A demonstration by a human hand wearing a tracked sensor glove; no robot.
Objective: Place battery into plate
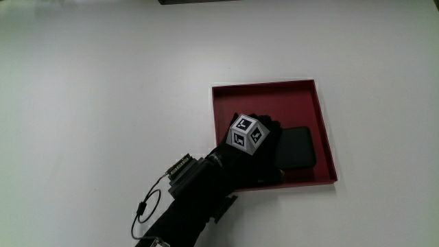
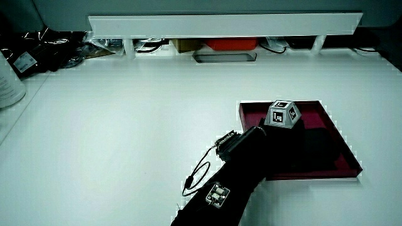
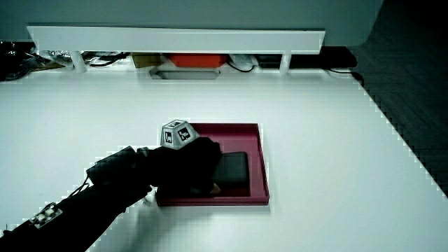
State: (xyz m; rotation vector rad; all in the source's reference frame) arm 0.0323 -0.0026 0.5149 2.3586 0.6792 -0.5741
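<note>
A dark red square plate [image 1: 264,88] lies on the white table; both side views show it too [image 2: 251,112] [image 3: 238,129]. A flat black battery [image 1: 299,147] lies inside it, close to the plate's rim nearest the person. The black-gloved hand [image 1: 259,152] with its patterned cube [image 1: 247,133] is over the plate, right beside the battery and covering one end of it. In both side views the hand [image 2: 286,137] [image 3: 187,162] overlaps the battery [image 2: 318,142] [image 3: 235,168]. The forearm reaches in from the person's edge of the table.
A low white partition [image 2: 220,25] runs along the table's edge farthest from the person, with a red item [image 2: 229,44] and cables under it. Dark clutter [image 2: 44,47] and a white container [image 2: 9,81] stand at one corner. A small box and cable [image 1: 180,168] sit on the forearm.
</note>
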